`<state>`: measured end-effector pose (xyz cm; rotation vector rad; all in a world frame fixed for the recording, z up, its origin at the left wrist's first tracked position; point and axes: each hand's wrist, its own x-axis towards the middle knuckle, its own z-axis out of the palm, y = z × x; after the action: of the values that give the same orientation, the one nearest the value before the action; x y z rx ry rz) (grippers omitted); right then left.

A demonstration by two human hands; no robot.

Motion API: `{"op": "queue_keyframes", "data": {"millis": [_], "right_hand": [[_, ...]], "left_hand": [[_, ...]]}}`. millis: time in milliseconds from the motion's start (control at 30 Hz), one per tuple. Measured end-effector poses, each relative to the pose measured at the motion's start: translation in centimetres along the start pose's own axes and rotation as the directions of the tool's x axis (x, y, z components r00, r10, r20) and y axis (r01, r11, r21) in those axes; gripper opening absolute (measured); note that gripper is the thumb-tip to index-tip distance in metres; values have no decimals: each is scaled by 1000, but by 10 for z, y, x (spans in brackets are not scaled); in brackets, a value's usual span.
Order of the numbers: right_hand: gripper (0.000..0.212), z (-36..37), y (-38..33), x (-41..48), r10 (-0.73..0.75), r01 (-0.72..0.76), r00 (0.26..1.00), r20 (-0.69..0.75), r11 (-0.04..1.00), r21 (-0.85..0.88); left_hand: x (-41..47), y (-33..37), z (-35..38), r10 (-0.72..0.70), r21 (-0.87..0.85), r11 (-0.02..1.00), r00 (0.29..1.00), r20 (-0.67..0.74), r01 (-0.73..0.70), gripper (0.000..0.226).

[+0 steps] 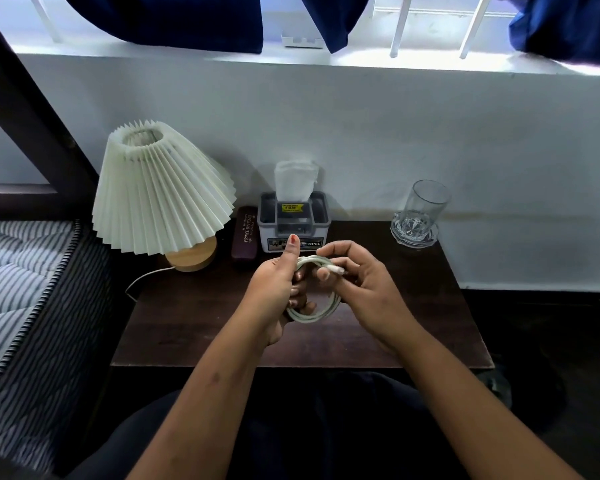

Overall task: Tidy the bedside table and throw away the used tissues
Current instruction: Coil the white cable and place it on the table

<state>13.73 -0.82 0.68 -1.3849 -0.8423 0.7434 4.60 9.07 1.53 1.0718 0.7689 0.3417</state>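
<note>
both hands work above the middle of the dark bedside table [194, 327]. along its back edge stand the pleated lamp [160, 188], the tissue box [294, 223] and, at the back right corner, a glass [425, 206]. the left hand [274, 289] is closed around a coiled white cable [314, 306]; the right hand [361, 278] pinches its plug end. no used tissues show. i'd judge the coiling nearly done; next, tuck the end and set it down.
</note>
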Motion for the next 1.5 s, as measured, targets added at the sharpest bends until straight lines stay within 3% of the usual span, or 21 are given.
{"op": "queue_keyframes", "data": {"millis": [167,267,333,467,633,767,900,1033,1233,1500], "right_hand": [[4,-3,8,2,-66,50,978,-200,995,-81],[12,-5,10,3,-179,84,937,-298,949,-305],[12,-5,9,3,-288,137,915,-284,881,-454],[8,-1,9,0,-364,228,913,-182,828,-512],[11,5,4,-1,-333,185,885,-326,893,-410],[18,6,5,2,-162,58,897,-410,965,-254],[11,-2,7,3,128,-130,955,-269,991,8],[10,-1,7,1,282,-241,949,-144,938,248],[11,0,5,2,276,-240,958,-73,917,317],[40,-5,5,2,317,-295,947,-53,923,247]], "left_hand": [[1,-3,2,27,-14,1000,996,86,-26,33],[2,-7,5,54,-13,999,997,61,-53,23],[3,-9,7,68,-14,998,997,23,-68,23],[4,-11,6,115,60,992,993,-35,-113,25],[3,-6,8,151,93,985,988,-33,-147,21],[3,-9,10,140,83,987,988,-61,-135,21],[5,-11,7,78,13,997,982,-173,-77,24],[3,-11,9,36,-37,999,994,-103,-40,24],[-1,-9,14,78,-43,996,996,-52,-80,23],[3,-12,15,65,-29,997,992,-104,-68,24]]}}
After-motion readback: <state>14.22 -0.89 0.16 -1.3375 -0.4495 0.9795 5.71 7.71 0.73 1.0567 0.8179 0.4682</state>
